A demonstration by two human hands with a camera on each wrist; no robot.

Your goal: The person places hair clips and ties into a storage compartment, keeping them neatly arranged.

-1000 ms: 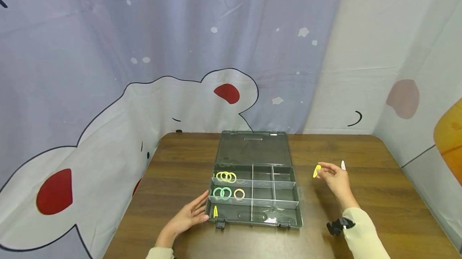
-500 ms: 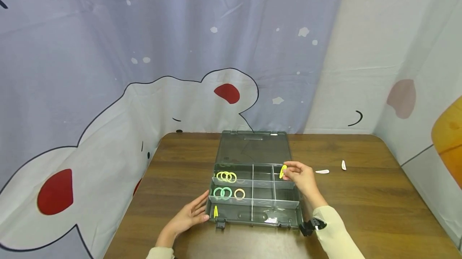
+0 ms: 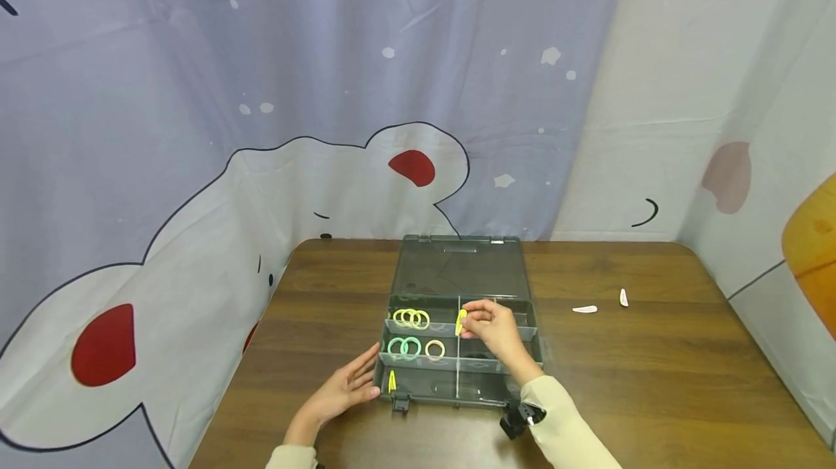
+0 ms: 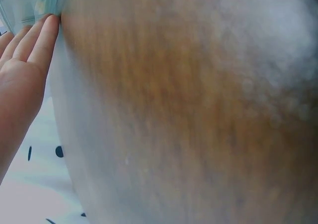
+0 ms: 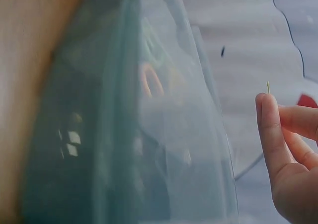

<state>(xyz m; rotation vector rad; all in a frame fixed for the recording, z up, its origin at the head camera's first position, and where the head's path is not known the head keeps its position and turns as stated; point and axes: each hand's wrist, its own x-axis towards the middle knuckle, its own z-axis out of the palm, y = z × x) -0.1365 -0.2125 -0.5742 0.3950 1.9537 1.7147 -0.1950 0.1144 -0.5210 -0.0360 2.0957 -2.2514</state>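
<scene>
My right hand (image 3: 498,331) pinches a yellow hair clip (image 3: 460,321) between thumb and fingertips, above the middle of an open grey see-through divided box (image 3: 483,402). In the right wrist view only a thin bit of the clip (image 5: 268,87) shows past the fingertips. My left hand (image 3: 336,390) touches the box's left side with fingers extended. Another yellow hair clip (image 3: 392,381) lies in the front left compartment. Several pale yellow rings (image 3: 411,319) sit in the back left compartment. Two green rings (image 3: 404,347) and a peach ring (image 3: 435,350) occupy the middle left one.
Two white hair clips (image 3: 585,309) lie on the wooden table (image 3: 660,374) to the right of the box. The box's lid (image 3: 462,266) is folded back toward the curtain (image 3: 339,193) behind the table.
From the table's right side, my right hand has carried the yellow hair clip left, over the box. Both white clips now show fully. My left hand has stayed at the box.
</scene>
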